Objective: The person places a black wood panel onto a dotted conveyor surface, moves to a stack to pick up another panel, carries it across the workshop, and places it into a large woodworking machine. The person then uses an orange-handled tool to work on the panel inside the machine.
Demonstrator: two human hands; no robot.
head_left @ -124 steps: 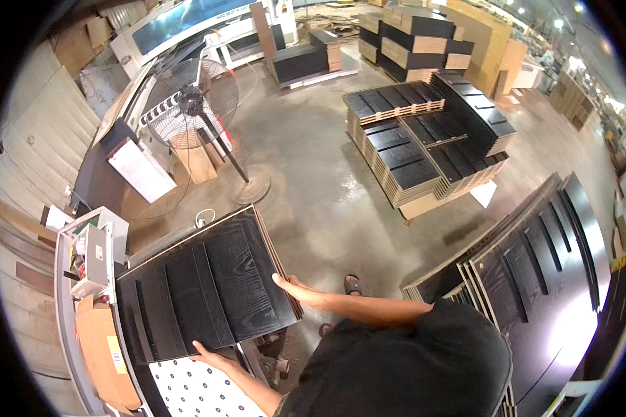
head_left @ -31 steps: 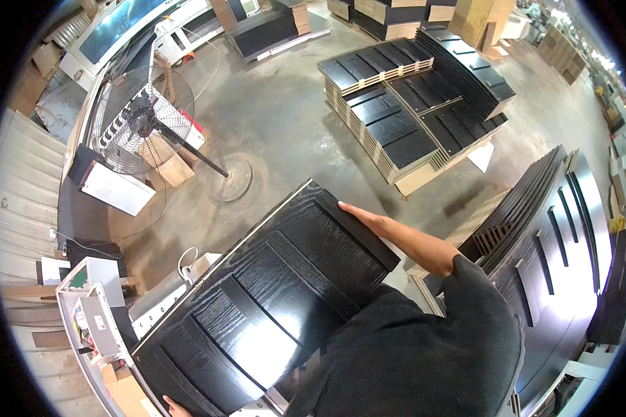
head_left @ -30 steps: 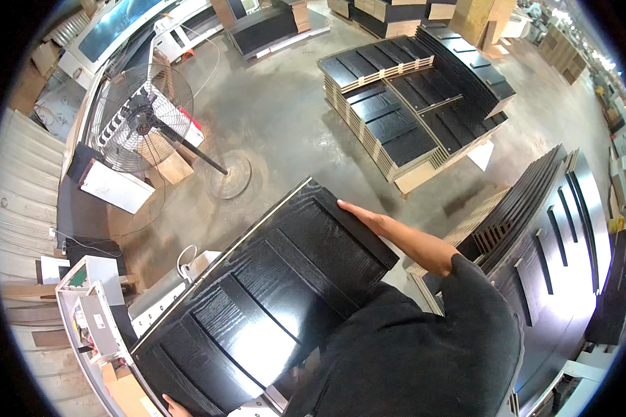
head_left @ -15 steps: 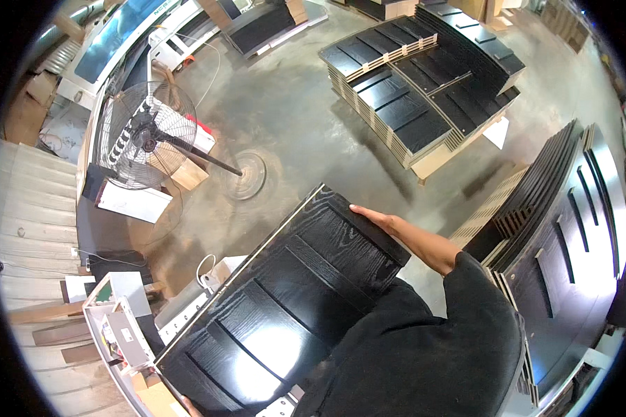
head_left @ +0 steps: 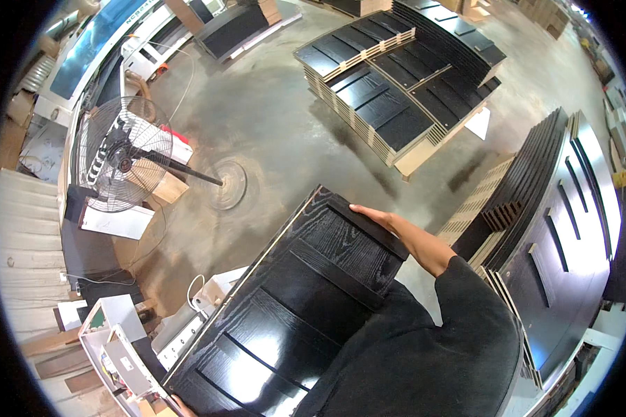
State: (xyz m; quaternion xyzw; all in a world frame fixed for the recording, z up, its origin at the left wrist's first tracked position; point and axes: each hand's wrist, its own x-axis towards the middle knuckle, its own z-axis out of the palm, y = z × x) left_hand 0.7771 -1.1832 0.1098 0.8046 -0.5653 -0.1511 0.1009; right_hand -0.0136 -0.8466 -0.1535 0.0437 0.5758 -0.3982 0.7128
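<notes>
A long black panel [head_left: 293,278] with wood grain and raised cross strips lies tilted across my front, held in both hands. My right hand [head_left: 374,216] grips its far right end, with the thumb side along the edge and the other fingers hidden by the board. At the near left end, only a bit of my left hand [head_left: 181,406] shows, against the panel's edge at the bottom of the picture; the rest is out of sight. Light glares off the panel's lower half. My black sleeve covers part of its right side.
A low stack of black panels [head_left: 381,104] stands ahead. More panels [head_left: 549,229] lean on edge close at my right. A pedestal fan [head_left: 124,154] stands at the left, near a white machine [head_left: 90,52]. An open box of small items [head_left: 122,361] sits low left.
The surroundings have shifted left in the picture, as my view turns right. The panel stays in both hands, its near left end slightly lower in the picture.
</notes>
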